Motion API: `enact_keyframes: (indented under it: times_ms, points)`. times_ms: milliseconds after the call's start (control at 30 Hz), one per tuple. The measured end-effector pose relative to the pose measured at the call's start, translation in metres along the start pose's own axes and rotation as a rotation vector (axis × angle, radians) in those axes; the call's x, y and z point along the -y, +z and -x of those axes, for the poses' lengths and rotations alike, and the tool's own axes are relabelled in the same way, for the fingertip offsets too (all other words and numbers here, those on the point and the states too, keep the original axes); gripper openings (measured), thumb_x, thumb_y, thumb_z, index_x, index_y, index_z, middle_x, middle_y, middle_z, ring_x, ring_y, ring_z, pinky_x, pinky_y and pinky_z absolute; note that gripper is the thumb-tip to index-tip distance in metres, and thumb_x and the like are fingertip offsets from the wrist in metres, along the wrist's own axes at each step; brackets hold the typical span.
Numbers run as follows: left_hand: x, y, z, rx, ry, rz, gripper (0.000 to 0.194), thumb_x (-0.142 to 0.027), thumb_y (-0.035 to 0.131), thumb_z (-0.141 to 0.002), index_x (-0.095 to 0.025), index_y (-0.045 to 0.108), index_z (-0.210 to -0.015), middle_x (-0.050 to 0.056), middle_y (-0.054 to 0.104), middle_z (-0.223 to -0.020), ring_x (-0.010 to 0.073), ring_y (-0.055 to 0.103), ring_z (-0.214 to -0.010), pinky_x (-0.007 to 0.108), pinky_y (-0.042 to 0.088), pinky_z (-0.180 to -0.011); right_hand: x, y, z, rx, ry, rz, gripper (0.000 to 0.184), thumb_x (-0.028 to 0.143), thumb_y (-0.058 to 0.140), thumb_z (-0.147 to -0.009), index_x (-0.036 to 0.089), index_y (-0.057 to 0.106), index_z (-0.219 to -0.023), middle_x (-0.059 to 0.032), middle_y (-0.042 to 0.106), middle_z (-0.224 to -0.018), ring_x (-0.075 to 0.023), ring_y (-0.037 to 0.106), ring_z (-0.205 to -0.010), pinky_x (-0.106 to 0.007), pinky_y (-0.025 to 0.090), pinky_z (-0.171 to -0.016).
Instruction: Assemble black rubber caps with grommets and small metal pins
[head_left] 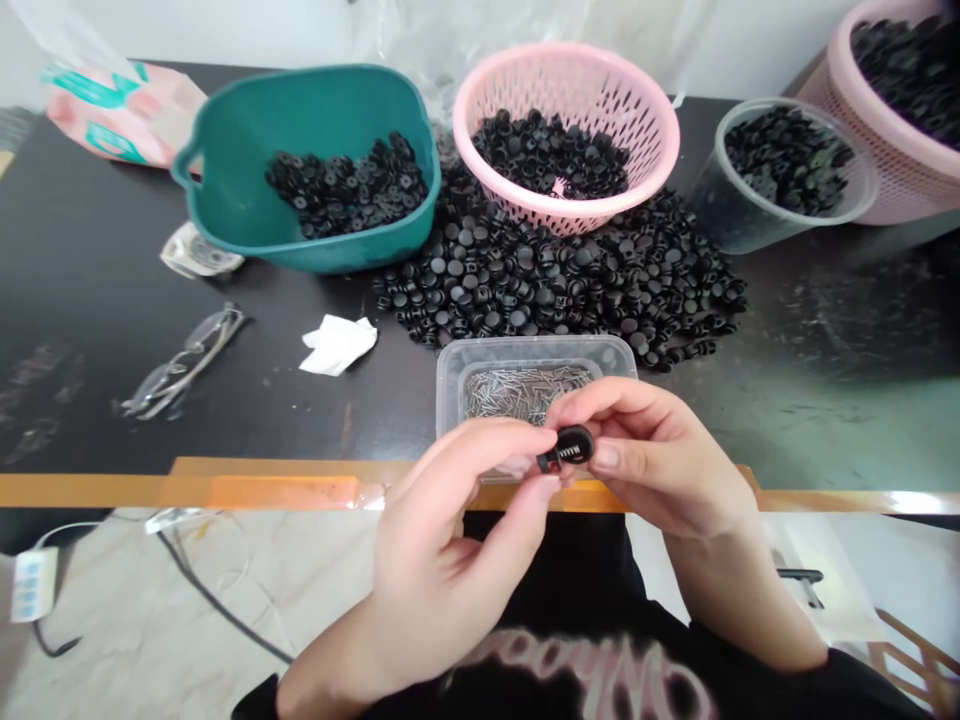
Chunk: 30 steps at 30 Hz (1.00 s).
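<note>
Left hand [450, 540] and right hand [660, 465] were closed, pinching a black plastic cord lock [571, 447], coil spring exposed. Clear tub [525, 350] of metal pins sat just beyond the grip, loose black cord locks [555, 270] farther out.

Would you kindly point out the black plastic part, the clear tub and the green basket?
Black plastic part [577, 443]: head view, rounded end.
Clear tub [525, 346]: head view, back rim.
Green basket [330, 256]: head view, front wall.

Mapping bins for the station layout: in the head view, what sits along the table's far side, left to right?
Printed plastic bag → teal plastic basket → pink mesh basket → clear plastic cup of black parts → second pink mesh basket
</note>
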<state>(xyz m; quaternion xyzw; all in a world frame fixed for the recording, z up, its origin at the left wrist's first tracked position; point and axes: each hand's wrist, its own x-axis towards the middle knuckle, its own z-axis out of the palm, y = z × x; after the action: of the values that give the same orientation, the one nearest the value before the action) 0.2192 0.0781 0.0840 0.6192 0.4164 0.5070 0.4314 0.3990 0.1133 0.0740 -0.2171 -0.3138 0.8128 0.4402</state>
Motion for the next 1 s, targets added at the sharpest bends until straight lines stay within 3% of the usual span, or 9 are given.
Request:
enact_keyframes:
  times_ms: [300, 800, 1000]
  points:
    - [-0.002, 0.001, 0.000, 0.000, 0.123, -0.197, 0.031, 0.002, 0.061, -0.090, -0.015, 0.065, -0.116, 0.001, 0.068, -0.102, 0.0058, 0.065, -0.095, 0.013, 0.056, -0.089, 0.003, 0.000, 0.005, -0.045, -0.050, 0.136, 0.020, 0.013, 0.079, -0.089, 0.025, 0.081, -0.104, -0.0008, 0.079, -0.092, -0.0109, 0.076, -0.085, -0.023, 0.066, -0.084]
    - [-0.004, 0.002, 0.001, 0.015, 0.166, -0.472, 0.023, 0.000, 0.062, -0.093, -0.012, 0.063, -0.113, 0.000, 0.067, -0.105, 0.0026, 0.062, -0.093, 0.008, 0.050, -0.095, 0.003, 0.003, 0.009, -0.168, -0.009, 0.248, 0.022, 0.012, 0.082, -0.086, 0.027, 0.083, -0.101, 0.0016, 0.082, -0.094, -0.0097, 0.078, -0.086, -0.016, 0.065, -0.083]
    - [0.001, 0.000, 0.000, 0.050, 0.229, -0.624, 0.023, -0.012, 0.063, -0.098, -0.019, 0.065, -0.119, 0.001, 0.064, -0.105, 0.0123, 0.063, -0.095, 0.027, 0.056, -0.089, -0.006, 0.004, 0.008, -0.145, 0.052, 0.192, 0.028, 0.015, 0.082, -0.086, 0.028, 0.080, -0.110, 0.0010, 0.082, -0.103, -0.0139, 0.079, -0.095, -0.023, 0.066, -0.086]
